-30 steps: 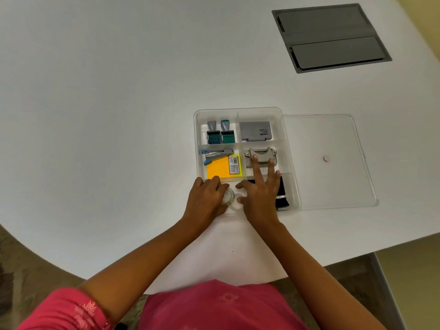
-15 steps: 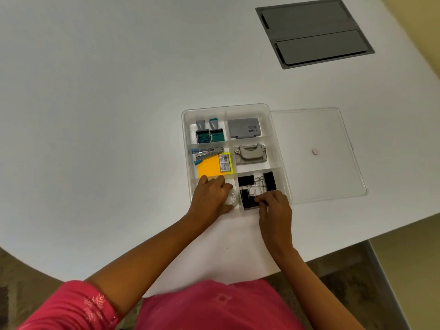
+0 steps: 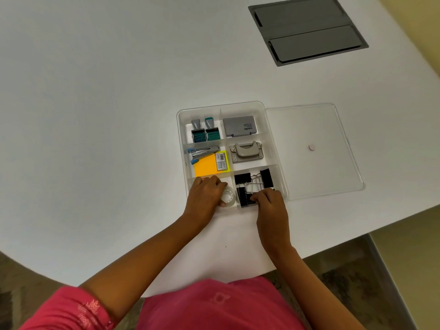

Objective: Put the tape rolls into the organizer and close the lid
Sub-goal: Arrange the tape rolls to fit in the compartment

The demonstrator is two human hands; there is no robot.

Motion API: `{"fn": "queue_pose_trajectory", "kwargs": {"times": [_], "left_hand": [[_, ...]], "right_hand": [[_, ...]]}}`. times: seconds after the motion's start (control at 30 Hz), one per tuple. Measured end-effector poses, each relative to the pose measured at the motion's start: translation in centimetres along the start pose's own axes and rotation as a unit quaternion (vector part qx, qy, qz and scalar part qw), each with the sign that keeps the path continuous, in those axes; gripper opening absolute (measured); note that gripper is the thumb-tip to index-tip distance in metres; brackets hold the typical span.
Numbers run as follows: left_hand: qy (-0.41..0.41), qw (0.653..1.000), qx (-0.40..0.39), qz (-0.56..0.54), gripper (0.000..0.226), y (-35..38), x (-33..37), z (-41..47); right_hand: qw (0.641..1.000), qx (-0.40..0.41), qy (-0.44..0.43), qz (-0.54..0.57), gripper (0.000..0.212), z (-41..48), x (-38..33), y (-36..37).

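A clear plastic organizer [image 3: 267, 129] with several compartments lies open on the white table. Its clear lid [image 3: 316, 167] lies flat on the table just right of it. A clear tape roll [image 3: 228, 196] sits in the near-left compartment, and my left hand [image 3: 206, 195] is curled over that compartment with fingers on the roll. Whether a second roll lies under the hand is hidden. My right hand [image 3: 269, 203] rests at the near edge of the near-right compartment, fingers curled on the black binder clips [image 3: 252, 186].
Other compartments hold two stamps [image 3: 204, 133], a grey stamp pad [image 3: 240, 126], a stapler [image 3: 202, 154] on orange sticky notes [image 3: 206, 169], and a hole punch [image 3: 246, 152]. A grey cable hatch [image 3: 307, 29] sits in the table at the far right. The table edge runs near my body.
My right hand has drawn back from the tape and hole punch compartments to the near edge by the binder clips. My left hand has stayed on the tape roll.
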State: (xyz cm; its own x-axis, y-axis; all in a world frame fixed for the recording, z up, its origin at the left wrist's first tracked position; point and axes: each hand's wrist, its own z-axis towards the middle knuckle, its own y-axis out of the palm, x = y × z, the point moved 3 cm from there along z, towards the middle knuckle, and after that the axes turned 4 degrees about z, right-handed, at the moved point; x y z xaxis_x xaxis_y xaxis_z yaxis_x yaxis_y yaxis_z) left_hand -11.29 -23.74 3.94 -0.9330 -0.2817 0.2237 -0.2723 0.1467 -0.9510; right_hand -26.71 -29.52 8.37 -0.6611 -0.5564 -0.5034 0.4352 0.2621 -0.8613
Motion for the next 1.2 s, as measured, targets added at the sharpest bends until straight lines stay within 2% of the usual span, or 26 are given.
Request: {"fn": "queue_pose_trajectory", "kwargs": {"times": [0.1, 0.37, 0.47, 0.67, 0.83, 0.97, 1.2], "left_hand": [[-0.009, 1.0, -0.008, 0.003, 0.046, 0.13, 0.11, -0.01], [-0.029, 0.998, -0.047, -0.03, 0.046, 0.44, 0.06, 0.29], [-0.028, 0.998, -0.049, -0.032, 0.044, 0.46, -0.08, 0.27], [-0.046, 0.999, 0.004, -0.025, 0.032, 0.1, 0.27, -0.29], [-0.084, 0.995, -0.01, 0.058, 0.024, 0.06, 0.5, -0.4], [-0.108, 0.992, -0.004, 0.066, 0.026, 0.12, 0.78, -0.22], [-0.101, 0.993, 0.001, 0.067, 0.031, -0.01, 0.74, 0.19]], "right_hand": [[1.0, -0.023, -0.002, 0.021, 0.025, -0.57, 0.4, 0.11], [0.994, -0.083, -0.032, 0.067, 0.013, 0.04, 0.84, 0.22], [0.994, -0.079, -0.031, 0.062, 0.013, 0.02, 0.86, 0.44], [0.995, -0.067, -0.029, 0.066, 0.013, -0.02, 0.99, 0.72], [0.995, -0.065, -0.03, 0.062, 0.012, -0.08, 1.05, 0.82], [0.996, -0.061, -0.031, 0.059, 0.013, -0.15, 0.98, 0.83], [0.997, -0.059, -0.028, 0.05, 0.012, -0.18, 0.84, 0.84]]}}
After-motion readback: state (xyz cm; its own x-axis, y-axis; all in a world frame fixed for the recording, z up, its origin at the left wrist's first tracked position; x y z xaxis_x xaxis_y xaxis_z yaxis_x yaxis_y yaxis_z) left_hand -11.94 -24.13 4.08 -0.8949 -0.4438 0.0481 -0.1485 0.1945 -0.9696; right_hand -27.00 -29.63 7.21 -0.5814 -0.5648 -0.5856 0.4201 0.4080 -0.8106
